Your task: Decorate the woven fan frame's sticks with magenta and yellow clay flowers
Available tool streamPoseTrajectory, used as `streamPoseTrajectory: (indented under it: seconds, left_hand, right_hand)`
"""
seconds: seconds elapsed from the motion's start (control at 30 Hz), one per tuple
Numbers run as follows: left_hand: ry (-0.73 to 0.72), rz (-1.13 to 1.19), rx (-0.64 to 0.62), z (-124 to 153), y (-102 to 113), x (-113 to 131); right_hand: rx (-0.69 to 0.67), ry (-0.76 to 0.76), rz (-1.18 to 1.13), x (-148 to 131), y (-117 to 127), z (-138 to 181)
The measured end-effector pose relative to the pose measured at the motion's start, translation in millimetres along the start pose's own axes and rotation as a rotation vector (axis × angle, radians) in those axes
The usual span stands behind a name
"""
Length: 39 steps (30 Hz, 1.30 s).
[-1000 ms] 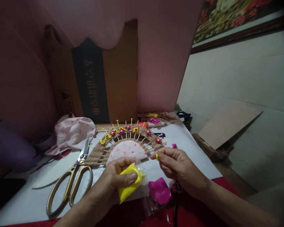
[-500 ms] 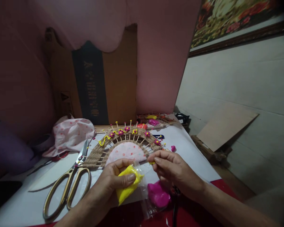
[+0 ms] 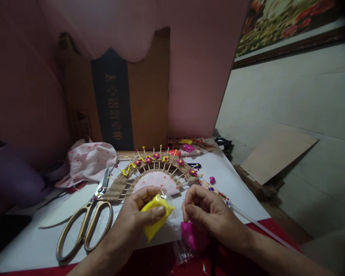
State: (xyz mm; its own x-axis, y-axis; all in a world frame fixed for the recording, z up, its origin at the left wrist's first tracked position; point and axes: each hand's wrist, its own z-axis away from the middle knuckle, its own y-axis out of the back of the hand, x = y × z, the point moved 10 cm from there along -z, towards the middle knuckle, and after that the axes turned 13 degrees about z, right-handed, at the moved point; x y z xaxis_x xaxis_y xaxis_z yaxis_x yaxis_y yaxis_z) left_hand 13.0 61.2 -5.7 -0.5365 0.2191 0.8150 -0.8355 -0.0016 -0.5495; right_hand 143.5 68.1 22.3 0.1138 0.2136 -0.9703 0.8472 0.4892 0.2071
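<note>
My left hand is closed around a yellow lump of clay in a clear plastic bag, just in front of a woven half-round fan with toothpick spokes, yellow squiggles and pink clay flowers. My right hand sits beside it with thumb and fingers pinched together; what they pinch is hidden. Under the right hand lies a pink lump of clay in a bag. Both hands hover over the white sheet.
Gold-handled scissors lie left of my hands. A spotted pink cloth and a cardboard box stand behind the fan. More clay packets lie at the back. A patterned stick and a small pink bit lie right.
My right hand has drawn back toward me and curled over, hiding the small yellow piece it pinched. The left hand has shifted its grip slightly on the yellow clay.
</note>
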Motion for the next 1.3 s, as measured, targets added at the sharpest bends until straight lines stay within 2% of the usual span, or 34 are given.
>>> streamPoseTrajectory:
  seconds: [0.13,0.3,0.4,0.53,0.7,0.9,1.0,1.1,1.17,1.23,1.3]
  left_hand:
    - [-0.042,-0.030,0.029,0.2,3.4,3.1]
    - [-0.095,-0.079,0.012,3.8,-4.1,8.7]
    - [-0.120,-0.110,0.027,6.1,-5.8,11.9]
    - [-0.130,-0.133,0.073,5.8,-1.1,13.3]
    - [-0.180,-0.163,0.088,4.6,1.8,17.2]
    - [-0.149,-0.230,-0.047,3.7,-9.5,11.6]
    - [-0.092,-0.245,-0.102,4.5,-13.4,4.8]
    - [-0.074,-0.245,-0.102,5.2,-12.5,2.2]
    - [-0.057,-0.260,-0.095,5.5,-12.0,0.0]
    - [-0.021,-0.258,-0.103,5.9,-13.8,-3.8]
    - [0.006,-0.216,-0.112,6.0,-16.1,-6.0]
  right_hand:
    - [0.009,0.078,0.162,-6.9,-1.4,4.7]
    - [0.049,0.261,0.429,-23.7,0.1,9.1]
    - [0.046,0.364,0.484,-33.2,-3.2,11.9]
    - [0.104,0.411,0.535,-38.3,-2.2,14.3]
    - [0.057,0.394,0.531,-34.9,-7.3,14.1]
    - [-0.053,0.398,0.517,-31.3,-17.6,14.6]
    - [-0.137,0.313,0.431,-22.3,-24.9,13.2]
    - [-0.236,0.202,0.351,-13.8,-34.5,13.1]
    - [-0.281,0.180,0.337,-12.9,-39.4,14.1]
    - [-0.304,0.177,0.319,-12.7,-40.6,14.3]
    - [-0.269,0.129,0.235,-8.0,-32.9,11.1]
